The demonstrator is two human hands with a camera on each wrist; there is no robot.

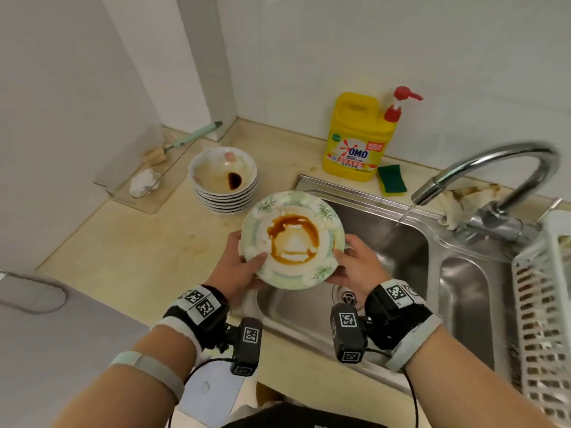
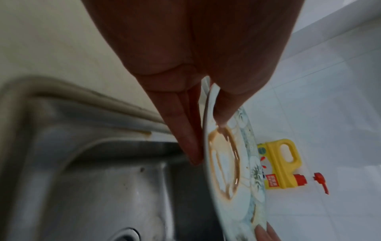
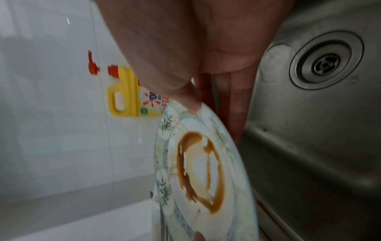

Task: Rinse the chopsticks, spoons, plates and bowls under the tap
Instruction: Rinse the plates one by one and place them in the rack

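A green-patterned plate [image 1: 292, 239] smeared with brown sauce is held over the left edge of the steel sink [image 1: 364, 307]. My left hand [image 1: 244, 267] pinches its left rim, thumb on top and fingers beneath. My right hand [image 1: 355, 262] pinches the right rim the same way. The left wrist view shows the plate [image 2: 226, 164] edge-on between thumb and fingers [image 2: 185, 138]; the right wrist view shows the plate [image 3: 198, 168] under my thumb. The tap [image 1: 482, 177] lets a thin stream fall to the right of the plate. A stack of dirty bowls [image 1: 224, 180] stands on the counter.
A yellow detergent bottle [image 1: 358, 140] and a green sponge [image 1: 391, 179] sit behind the sink. A white drying rack [image 1: 543, 307] is at the right. A clear tray [image 1: 145, 174] with a brush lies in the left corner. The drain [image 1: 347, 296] is below the plate.
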